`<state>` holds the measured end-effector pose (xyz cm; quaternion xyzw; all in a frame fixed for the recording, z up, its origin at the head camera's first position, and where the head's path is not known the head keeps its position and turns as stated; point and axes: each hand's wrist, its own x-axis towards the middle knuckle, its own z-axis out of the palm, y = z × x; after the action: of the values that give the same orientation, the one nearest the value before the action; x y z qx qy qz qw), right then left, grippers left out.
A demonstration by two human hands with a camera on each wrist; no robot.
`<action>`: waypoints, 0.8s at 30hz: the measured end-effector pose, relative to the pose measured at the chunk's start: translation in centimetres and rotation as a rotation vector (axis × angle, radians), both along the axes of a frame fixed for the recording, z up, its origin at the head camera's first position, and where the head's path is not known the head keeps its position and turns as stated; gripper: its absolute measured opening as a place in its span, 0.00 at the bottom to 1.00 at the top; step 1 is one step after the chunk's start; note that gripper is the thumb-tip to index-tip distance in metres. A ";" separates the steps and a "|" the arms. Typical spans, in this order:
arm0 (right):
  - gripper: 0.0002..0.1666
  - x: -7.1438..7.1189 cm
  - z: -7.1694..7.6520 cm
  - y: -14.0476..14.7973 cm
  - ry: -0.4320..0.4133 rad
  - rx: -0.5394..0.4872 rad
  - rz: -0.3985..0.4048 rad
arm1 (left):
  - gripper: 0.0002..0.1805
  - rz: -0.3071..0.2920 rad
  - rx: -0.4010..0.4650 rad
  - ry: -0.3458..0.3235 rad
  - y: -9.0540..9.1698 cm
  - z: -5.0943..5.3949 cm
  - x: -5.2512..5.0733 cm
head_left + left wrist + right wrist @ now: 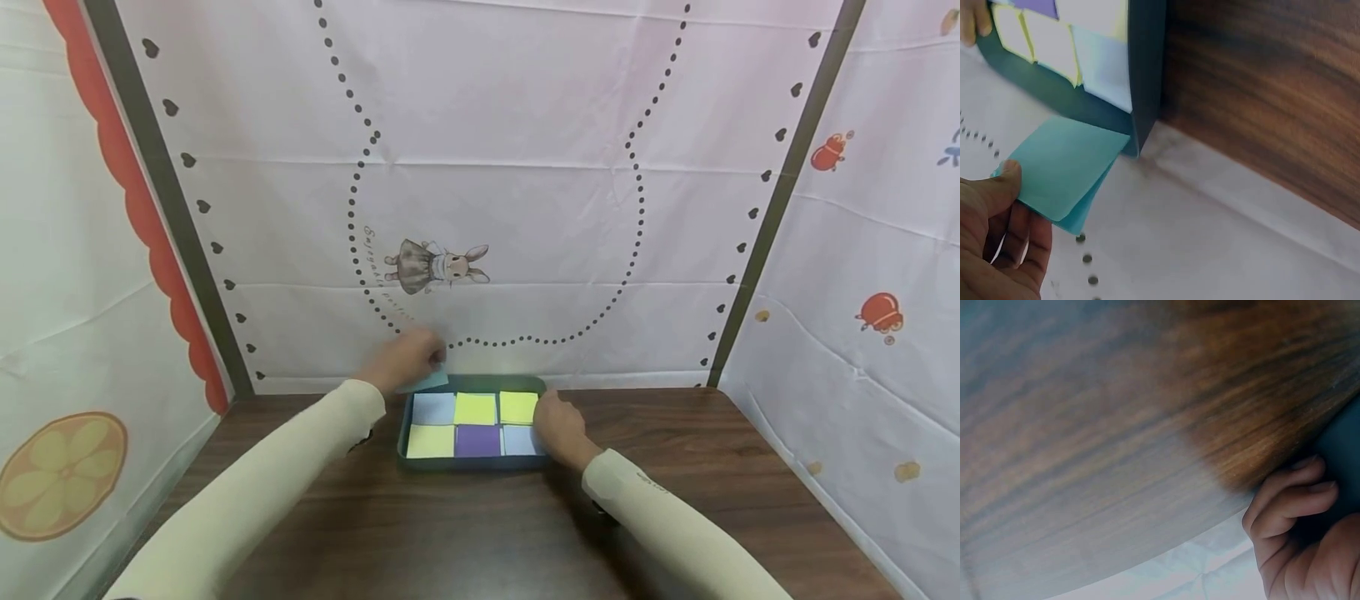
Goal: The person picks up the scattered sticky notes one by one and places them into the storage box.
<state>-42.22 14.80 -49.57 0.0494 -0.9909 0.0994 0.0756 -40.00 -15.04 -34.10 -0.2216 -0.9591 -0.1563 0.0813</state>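
A dark teal tray [472, 464] lies on the table with square sticky notes in two rows: light blue [433, 408], yellow [474, 409] and purple [477, 441]. Just past its far left corner, my left hand [405, 358] pinches some teal sticky notes [1066, 165] between thumb and fingers. Two layers spread apart at the free edge, as the left wrist view shows. My right hand [562, 425] grips the tray's right end, its curled fingers [1294, 503] against the dark wall. Where the right thumb touches is partly hidden.
Brown wood-grain tabletop [450, 533] surrounds the tray. Behind it hangs a white printed cloth [525, 233] with a rabbit figure [435, 265], close to the tray's far side. Similar cloth walls stand left [67, 317] and right [840, 333].
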 end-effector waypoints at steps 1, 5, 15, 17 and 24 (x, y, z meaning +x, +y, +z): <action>0.13 -0.9 -1.1 0.3 0.012 0.003 0.005 | 0.09 -0.016 -0.004 0.009 0.2 -0.4 0.1; 0.13 -2.8 -3.1 0.6 0.007 -0.008 -0.003 | 0.09 -0.063 -0.030 0.041 0.8 -1.8 0.2; 0.16 -3.1 -3.3 0.5 -0.038 -0.060 -0.012 | 0.13 -0.172 -0.170 0.152 1.2 -4.6 0.2; 0.18 -2.8 -2.7 0.5 -0.059 -0.087 -0.021 | 0.12 -0.175 -0.205 0.168 1.3 -5.0 0.3; 0.19 -2.7 -2.4 0.7 -0.081 -0.129 -0.035 | 0.09 -0.197 -0.257 0.145 1.8 -6.1 0.4</action>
<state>-44.95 15.50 -52.01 0.0232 -0.9854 0.1638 0.0400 -39.59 -13.28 -40.17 -0.3338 -0.9364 -0.0231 0.1055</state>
